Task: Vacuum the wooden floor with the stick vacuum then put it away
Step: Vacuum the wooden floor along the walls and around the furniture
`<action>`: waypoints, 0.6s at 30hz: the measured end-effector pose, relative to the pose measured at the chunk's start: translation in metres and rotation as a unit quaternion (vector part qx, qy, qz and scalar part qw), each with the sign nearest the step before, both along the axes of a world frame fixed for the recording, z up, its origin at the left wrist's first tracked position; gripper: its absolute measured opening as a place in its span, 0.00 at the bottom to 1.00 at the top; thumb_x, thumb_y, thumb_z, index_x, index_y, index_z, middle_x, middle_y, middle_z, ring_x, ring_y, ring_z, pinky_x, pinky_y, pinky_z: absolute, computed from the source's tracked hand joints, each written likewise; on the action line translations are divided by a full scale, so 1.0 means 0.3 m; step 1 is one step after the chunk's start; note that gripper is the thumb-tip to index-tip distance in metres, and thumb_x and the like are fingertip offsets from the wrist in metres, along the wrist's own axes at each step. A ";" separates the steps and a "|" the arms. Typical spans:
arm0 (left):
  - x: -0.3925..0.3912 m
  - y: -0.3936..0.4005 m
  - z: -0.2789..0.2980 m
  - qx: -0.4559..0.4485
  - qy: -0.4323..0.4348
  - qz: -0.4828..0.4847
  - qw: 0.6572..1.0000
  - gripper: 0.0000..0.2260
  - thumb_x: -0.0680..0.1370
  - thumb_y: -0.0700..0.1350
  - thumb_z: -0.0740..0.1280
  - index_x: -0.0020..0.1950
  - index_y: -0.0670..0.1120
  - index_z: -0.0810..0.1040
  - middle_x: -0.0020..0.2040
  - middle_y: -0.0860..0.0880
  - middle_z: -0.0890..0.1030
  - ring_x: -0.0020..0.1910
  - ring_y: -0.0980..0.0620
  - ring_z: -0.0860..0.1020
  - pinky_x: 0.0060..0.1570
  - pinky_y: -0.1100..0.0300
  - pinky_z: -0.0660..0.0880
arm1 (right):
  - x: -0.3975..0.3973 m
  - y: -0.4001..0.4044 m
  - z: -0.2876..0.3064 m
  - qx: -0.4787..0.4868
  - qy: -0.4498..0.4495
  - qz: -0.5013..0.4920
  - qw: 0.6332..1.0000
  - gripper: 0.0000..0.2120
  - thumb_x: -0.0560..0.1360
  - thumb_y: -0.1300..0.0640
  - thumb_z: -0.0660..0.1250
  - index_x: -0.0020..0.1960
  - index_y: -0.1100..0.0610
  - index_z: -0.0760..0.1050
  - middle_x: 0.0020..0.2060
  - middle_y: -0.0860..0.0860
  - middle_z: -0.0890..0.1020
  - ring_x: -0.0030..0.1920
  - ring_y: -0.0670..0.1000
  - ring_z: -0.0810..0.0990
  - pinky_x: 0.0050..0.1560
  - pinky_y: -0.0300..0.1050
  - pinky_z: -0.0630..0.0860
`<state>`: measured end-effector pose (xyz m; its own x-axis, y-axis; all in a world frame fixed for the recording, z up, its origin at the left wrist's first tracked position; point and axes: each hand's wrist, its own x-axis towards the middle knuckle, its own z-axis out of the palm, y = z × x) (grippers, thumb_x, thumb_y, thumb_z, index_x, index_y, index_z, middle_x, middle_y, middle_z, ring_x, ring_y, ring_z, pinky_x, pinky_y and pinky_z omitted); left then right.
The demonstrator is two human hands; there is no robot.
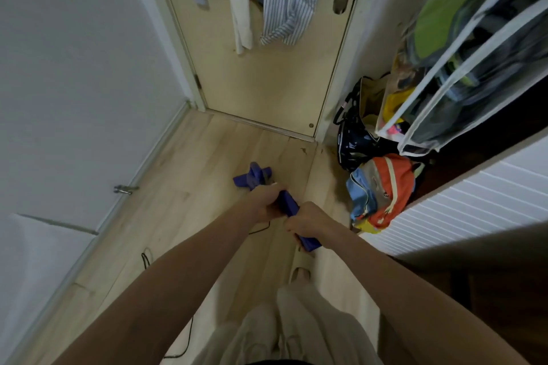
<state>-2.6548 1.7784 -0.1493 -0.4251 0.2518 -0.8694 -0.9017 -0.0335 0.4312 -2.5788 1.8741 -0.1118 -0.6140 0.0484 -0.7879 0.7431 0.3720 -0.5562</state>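
Your forearms reach fwd from bottom of head view, over pale trousers (pixel 296 332) and a slippered foot (pixel 300 273). L hand (pixel 267 203) curls round the blue stick vacuum (pixel 286 201) upper body; R hand (pixel 307 221) grips its handle end nearer you. Vacuum head (pixel 252 178) sits on the wooden floor (pixel 178 187), mid-room, short of the closed door (pixel 261 68). Bags (pixel 382 190) piled at R by white cabinet (pixel 474 204); black cable (pixel 146 258) on floor at L.
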 end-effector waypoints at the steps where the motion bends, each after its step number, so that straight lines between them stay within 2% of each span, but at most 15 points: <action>1: -0.037 0.000 -0.005 -0.002 0.005 0.006 1.000 0.12 0.81 0.41 0.63 0.62 0.41 0.65 0.47 0.43 0.75 0.45 0.47 0.76 0.55 0.53 0.73 | -0.041 0.001 -0.021 0.002 0.005 0.007 1.000 0.03 0.76 0.65 0.62 0.45 0.59 0.69 0.28 0.54 0.73 0.20 0.47 0.71 0.24 0.39 0.72; 4: -0.153 0.005 -0.023 0.008 0.018 0.034 0.999 0.13 0.81 0.40 0.62 0.64 0.42 0.64 0.46 0.43 0.73 0.42 0.47 0.75 0.52 0.54 0.73 | -0.171 0.014 -0.076 0.004 0.023 0.037 0.999 0.07 0.76 0.62 0.63 0.53 0.57 0.69 0.33 0.54 0.75 0.29 0.50 0.74 0.35 0.47 0.77; 6: -0.234 0.018 -0.034 0.008 0.014 0.043 0.999 0.10 0.81 0.41 0.62 0.60 0.41 0.65 0.45 0.43 0.73 0.42 0.47 0.75 0.52 0.55 0.72 | -0.263 0.029 -0.101 0.005 0.035 0.062 0.997 0.06 0.76 0.62 0.64 0.50 0.54 0.68 0.34 0.53 0.74 0.31 0.51 0.73 0.38 0.48 0.76; 8: -0.322 0.034 -0.055 -0.008 0.019 0.048 0.999 0.11 0.81 0.43 0.64 0.60 0.40 0.66 0.46 0.42 0.75 0.42 0.47 0.76 0.48 0.54 0.75 | -0.359 0.047 -0.128 0.011 0.038 0.078 0.996 0.07 0.75 0.62 0.64 0.46 0.53 0.67 0.33 0.53 0.73 0.31 0.51 0.72 0.38 0.48 0.75; 10: -0.414 0.054 -0.077 -0.030 0.028 0.061 0.997 0.15 0.80 0.44 0.65 0.63 0.39 0.67 0.48 0.41 0.76 0.43 0.46 0.78 0.44 0.53 0.77 | -0.458 0.065 -0.154 0.019 0.037 0.092 0.995 0.06 0.75 0.61 0.65 0.48 0.56 0.67 0.33 0.53 0.73 0.30 0.51 0.72 0.38 0.49 0.76; 13: -0.536 0.091 -0.108 -0.053 0.035 0.079 0.995 0.16 0.81 0.45 0.64 0.64 0.38 0.68 0.47 0.42 0.76 0.42 0.46 0.78 0.47 0.52 0.77 | -0.596 0.096 -0.185 0.026 0.034 0.114 0.993 0.07 0.75 0.61 0.65 0.50 0.58 0.68 0.34 0.54 0.73 0.31 0.52 0.73 0.41 0.51 0.78; 18: -0.705 0.132 -0.130 -0.061 0.042 0.104 0.992 0.14 0.81 0.45 0.64 0.62 0.39 0.69 0.46 0.43 0.76 0.43 0.47 0.78 0.49 0.53 0.76 | -0.783 0.141 -0.225 0.032 0.038 0.142 0.989 0.05 0.75 0.60 0.65 0.47 0.58 0.69 0.33 0.52 0.73 0.30 0.50 0.73 0.32 0.42 0.74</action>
<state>-2.8664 1.8180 -0.1882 -0.5291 0.0454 -0.8473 -0.8413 -0.1581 0.5169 -2.8137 1.9163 -0.1793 -0.6675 -0.0867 -0.7395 0.5601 0.5959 -0.5755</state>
